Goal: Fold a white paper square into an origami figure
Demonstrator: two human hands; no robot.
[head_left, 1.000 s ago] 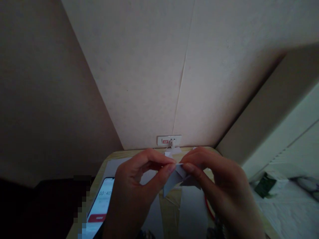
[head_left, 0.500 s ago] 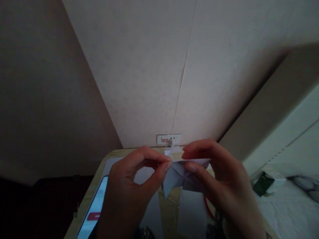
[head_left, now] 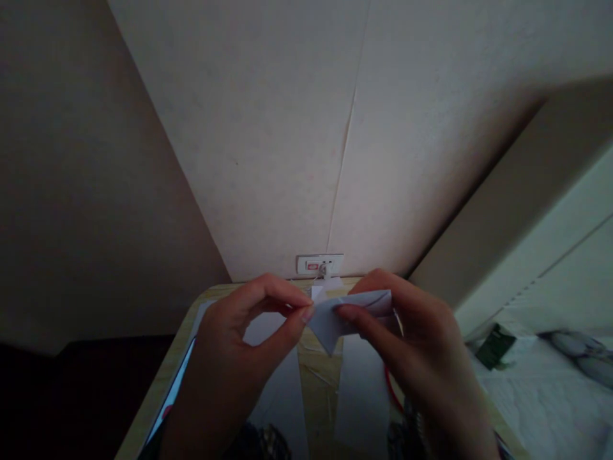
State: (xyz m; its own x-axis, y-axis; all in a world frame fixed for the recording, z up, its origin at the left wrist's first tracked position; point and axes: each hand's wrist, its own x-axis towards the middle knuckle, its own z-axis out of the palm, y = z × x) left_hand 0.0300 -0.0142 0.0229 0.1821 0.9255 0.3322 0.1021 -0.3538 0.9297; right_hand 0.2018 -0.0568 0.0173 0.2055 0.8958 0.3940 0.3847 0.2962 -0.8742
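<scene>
A folded piece of white paper [head_left: 326, 326] is held up above the table, with one pointed corner hanging down. My left hand [head_left: 253, 332] pinches its left tip between thumb and forefinger. On the other side, my right hand [head_left: 407, 332] grips the paper with the thumb on the near face and the fingers behind, mostly hidden. A crease or folded edge runs along the paper's upper right part. Below the hands lie a white sheet [head_left: 282, 396] on the left and another white sheet [head_left: 363, 396] on the right.
A lit phone or tablet screen [head_left: 175, 390] lies at the wooden table's [head_left: 318, 383] left side, partly behind my left arm. Beyond the table, a wall socket [head_left: 320, 264] holds a plug. A red curved edge [head_left: 393, 390] shows by my right wrist. Glasses [head_left: 582, 351] and a green-white box [head_left: 498, 347] lie to the right.
The paper has turned in my hands and now shows a flatter, narrower shape with its corner pointing down. Both hands have shifted slightly left in view and keep their hold.
</scene>
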